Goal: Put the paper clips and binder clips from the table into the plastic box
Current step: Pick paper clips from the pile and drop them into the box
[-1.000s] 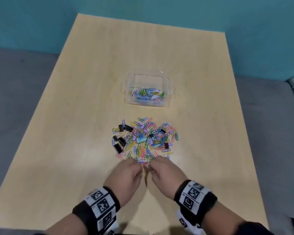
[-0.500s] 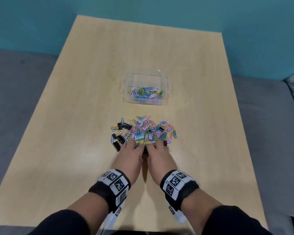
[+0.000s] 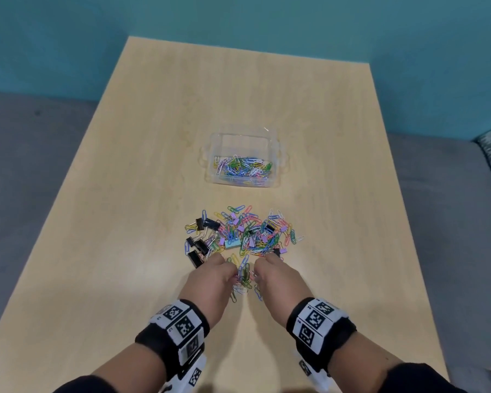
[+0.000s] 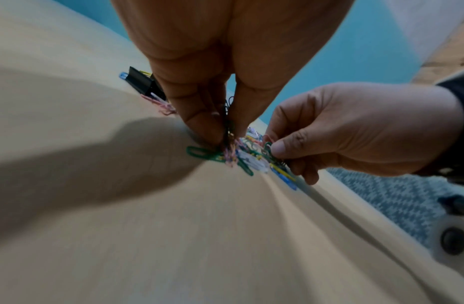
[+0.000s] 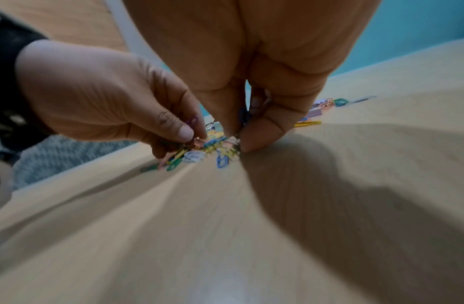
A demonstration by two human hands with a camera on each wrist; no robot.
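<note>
nearest the viewer, the left hand [image 3: 210, 279] and right hand [image 3: 278, 279] each pinch a loose tuft of paper clips [image 3: 244, 275] between curled fingers and thumb, low over the table [image 3: 125, 279]. beyond them lies the main heap, with black binder clips [image 3: 200, 245] at its left edge, and farther still the plastic box [image 3: 278, 163], already holding some clips. risk: the tufts are tangled and lightly held, so strands likely shed during the carry to the box.
</note>
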